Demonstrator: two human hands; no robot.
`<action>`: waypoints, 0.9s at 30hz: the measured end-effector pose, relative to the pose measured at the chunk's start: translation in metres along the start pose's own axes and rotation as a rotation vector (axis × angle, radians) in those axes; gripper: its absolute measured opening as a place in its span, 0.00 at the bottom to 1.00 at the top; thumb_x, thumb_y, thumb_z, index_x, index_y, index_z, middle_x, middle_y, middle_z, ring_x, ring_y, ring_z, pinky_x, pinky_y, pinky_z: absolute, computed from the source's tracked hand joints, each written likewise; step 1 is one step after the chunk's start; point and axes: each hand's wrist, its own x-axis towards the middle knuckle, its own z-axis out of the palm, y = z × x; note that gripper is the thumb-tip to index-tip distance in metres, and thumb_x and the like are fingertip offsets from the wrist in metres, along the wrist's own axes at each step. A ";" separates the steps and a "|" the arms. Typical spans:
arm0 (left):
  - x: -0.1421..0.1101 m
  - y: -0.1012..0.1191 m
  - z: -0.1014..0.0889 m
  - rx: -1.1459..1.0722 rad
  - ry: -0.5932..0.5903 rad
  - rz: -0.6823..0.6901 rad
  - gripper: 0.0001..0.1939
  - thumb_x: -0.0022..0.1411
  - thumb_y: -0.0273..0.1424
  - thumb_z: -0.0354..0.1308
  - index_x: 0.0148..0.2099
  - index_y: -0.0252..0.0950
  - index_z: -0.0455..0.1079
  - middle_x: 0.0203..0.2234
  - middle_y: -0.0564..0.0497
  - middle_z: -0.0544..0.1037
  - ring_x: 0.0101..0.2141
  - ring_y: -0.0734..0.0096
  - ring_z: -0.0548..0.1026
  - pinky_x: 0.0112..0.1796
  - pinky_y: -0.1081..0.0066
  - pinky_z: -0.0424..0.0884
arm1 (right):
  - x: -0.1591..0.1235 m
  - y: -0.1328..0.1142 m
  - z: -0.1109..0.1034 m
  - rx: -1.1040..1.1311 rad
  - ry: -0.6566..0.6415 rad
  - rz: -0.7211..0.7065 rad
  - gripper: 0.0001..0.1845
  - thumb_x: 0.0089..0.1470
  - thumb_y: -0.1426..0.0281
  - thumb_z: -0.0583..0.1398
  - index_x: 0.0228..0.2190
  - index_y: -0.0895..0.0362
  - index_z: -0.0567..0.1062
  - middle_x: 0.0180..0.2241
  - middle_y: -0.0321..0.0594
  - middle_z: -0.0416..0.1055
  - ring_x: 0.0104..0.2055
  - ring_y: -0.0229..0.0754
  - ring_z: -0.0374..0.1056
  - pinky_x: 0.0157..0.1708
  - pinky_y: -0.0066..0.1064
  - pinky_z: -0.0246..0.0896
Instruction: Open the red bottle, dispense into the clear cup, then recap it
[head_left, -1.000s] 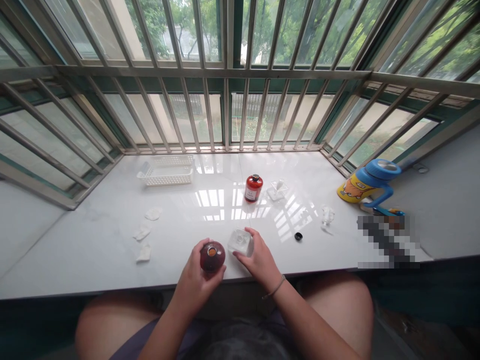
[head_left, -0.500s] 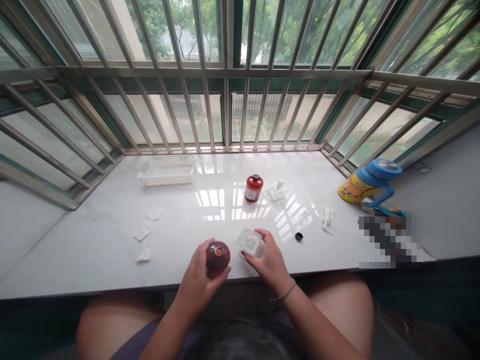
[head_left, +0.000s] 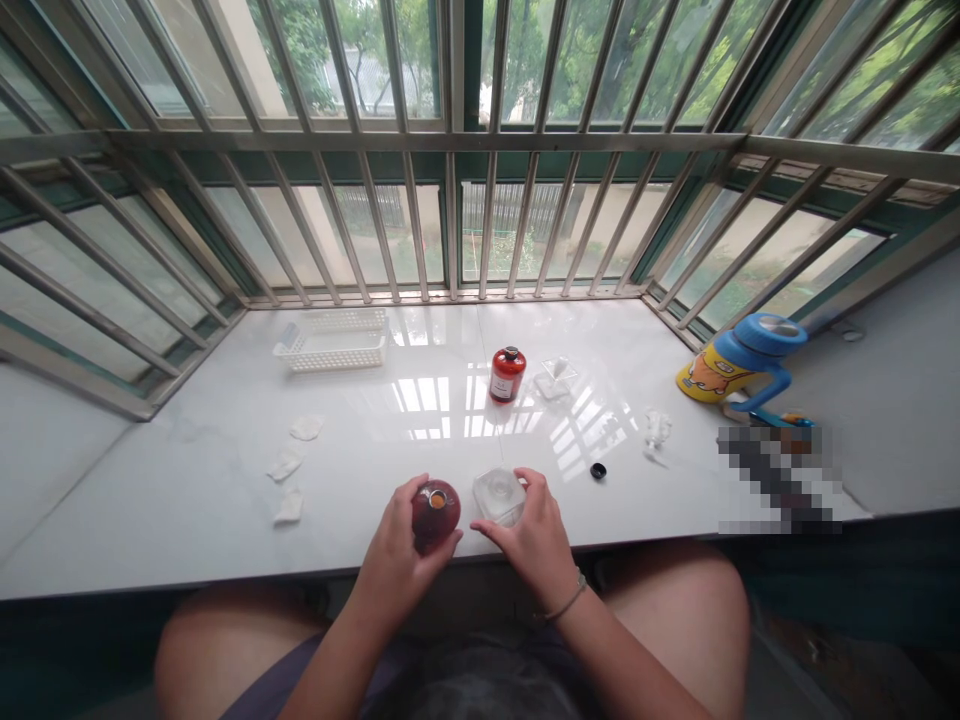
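Note:
My left hand (head_left: 405,530) is wrapped round a dark red, rounded bottle (head_left: 436,528) near the table's front edge. Its neck is uncapped and shows an orange-brown opening. Just to the right, my right hand (head_left: 536,520) has its fingers and thumb round a clear square container (head_left: 499,496); the palm side is partly hidden. A small gap separates this container from the dark red bottle. Farther back stands a red bottle (head_left: 508,376) with a pale label and a dark top. A small black cap (head_left: 598,471) lies right of my right hand.
A white perforated basket (head_left: 330,365) sits at the back left. Several white scraps (head_left: 285,463) lie at left. Behind the hands are a clear square piece (head_left: 555,380) and a crumpled white item (head_left: 656,432). A blue-and-yellow flask (head_left: 739,360) stands right. Window bars (head_left: 450,230) border the back.
My right hand has lowered slightly and turned the clear container, with its thumb now farther out in front. My left hand and the dark red bottle have hardly moved.

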 end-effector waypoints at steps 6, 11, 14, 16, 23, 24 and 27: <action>0.001 0.002 0.001 -0.019 0.015 0.011 0.35 0.66 0.38 0.69 0.69 0.43 0.59 0.60 0.40 0.75 0.58 0.51 0.79 0.57 0.53 0.80 | -0.001 0.001 -0.017 0.035 -0.150 -0.017 0.54 0.47 0.55 0.79 0.66 0.50 0.60 0.62 0.55 0.68 0.60 0.63 0.72 0.57 0.56 0.74; 0.001 0.004 0.002 -0.032 0.005 0.023 0.34 0.66 0.37 0.69 0.68 0.44 0.59 0.60 0.41 0.74 0.58 0.52 0.79 0.56 0.54 0.80 | 0.014 0.016 -0.024 0.163 -0.263 -0.015 0.57 0.49 0.60 0.78 0.71 0.48 0.57 0.69 0.53 0.63 0.71 0.60 0.62 0.70 0.57 0.60; 0.002 0.003 0.002 -0.038 -0.017 0.024 0.35 0.66 0.37 0.69 0.69 0.44 0.59 0.61 0.41 0.74 0.58 0.52 0.79 0.57 0.54 0.80 | 0.024 0.019 -0.025 0.236 -0.361 0.005 0.54 0.49 0.63 0.77 0.70 0.47 0.60 0.68 0.49 0.66 0.71 0.57 0.63 0.72 0.53 0.59; 0.002 0.002 0.003 -0.040 -0.035 0.021 0.35 0.66 0.38 0.69 0.69 0.44 0.58 0.61 0.41 0.73 0.59 0.51 0.79 0.57 0.53 0.80 | 0.028 0.019 -0.024 0.272 -0.393 0.020 0.51 0.48 0.62 0.77 0.68 0.48 0.64 0.66 0.48 0.69 0.70 0.56 0.65 0.71 0.51 0.60; 0.006 0.001 0.006 -0.033 -0.073 0.028 0.37 0.67 0.37 0.69 0.71 0.46 0.55 0.62 0.40 0.72 0.60 0.50 0.77 0.59 0.49 0.78 | 0.026 0.014 -0.026 0.326 -0.344 0.091 0.43 0.45 0.59 0.78 0.58 0.51 0.69 0.57 0.45 0.74 0.58 0.54 0.74 0.62 0.50 0.69; 0.007 0.001 0.006 -0.036 -0.079 0.031 0.37 0.67 0.37 0.69 0.71 0.46 0.55 0.62 0.41 0.72 0.60 0.50 0.77 0.59 0.49 0.78 | 0.025 0.013 -0.028 0.341 -0.335 0.082 0.42 0.45 0.58 0.78 0.57 0.51 0.69 0.56 0.45 0.74 0.58 0.54 0.74 0.62 0.51 0.69; 0.009 0.003 0.005 -0.050 -0.102 0.045 0.37 0.67 0.36 0.69 0.71 0.47 0.56 0.62 0.41 0.72 0.60 0.51 0.76 0.60 0.49 0.77 | 0.026 0.008 -0.037 0.377 -0.325 0.058 0.41 0.46 0.58 0.78 0.57 0.50 0.69 0.56 0.43 0.73 0.58 0.52 0.74 0.63 0.51 0.70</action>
